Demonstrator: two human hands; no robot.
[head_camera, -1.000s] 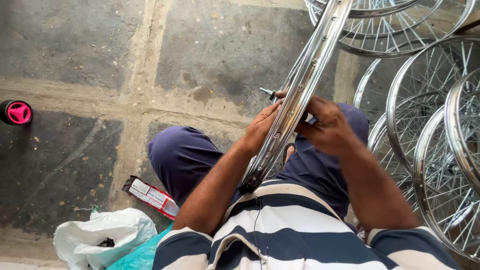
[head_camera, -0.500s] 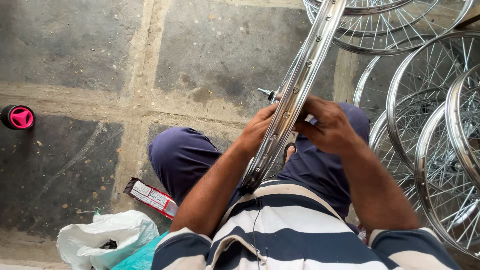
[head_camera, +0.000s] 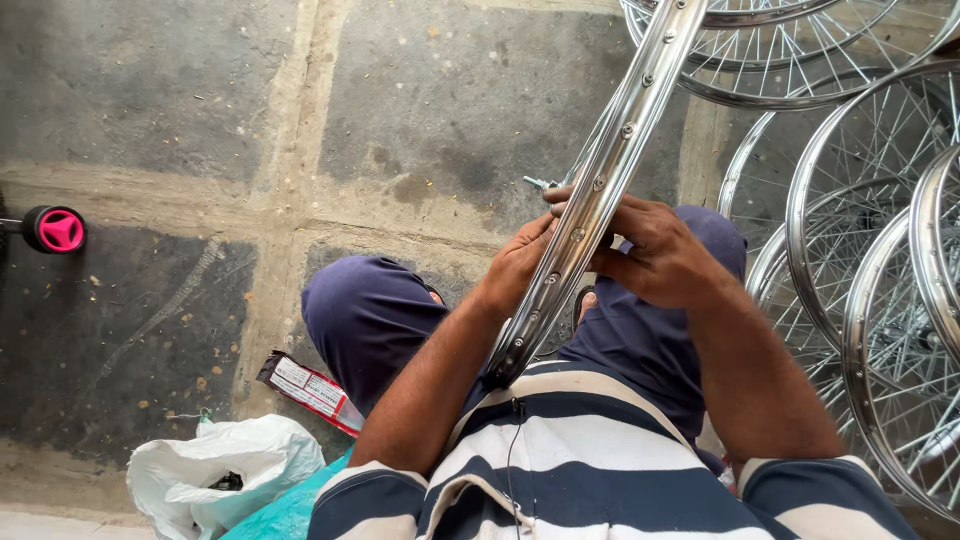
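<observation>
behind the rim (head_camera: 600, 190) — fingertips (head_camera: 556, 196) half hidden

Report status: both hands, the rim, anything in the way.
Left hand and right hand both grip the chrome wheel rim. Rim tilted across lap. Spoked wheels stacked right, apart.

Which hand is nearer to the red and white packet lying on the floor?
Left. The left hand grips the wheel rim on the side toward the red and white packet, which lies below and left of it. The right hand holds the rim's far side.
</observation>
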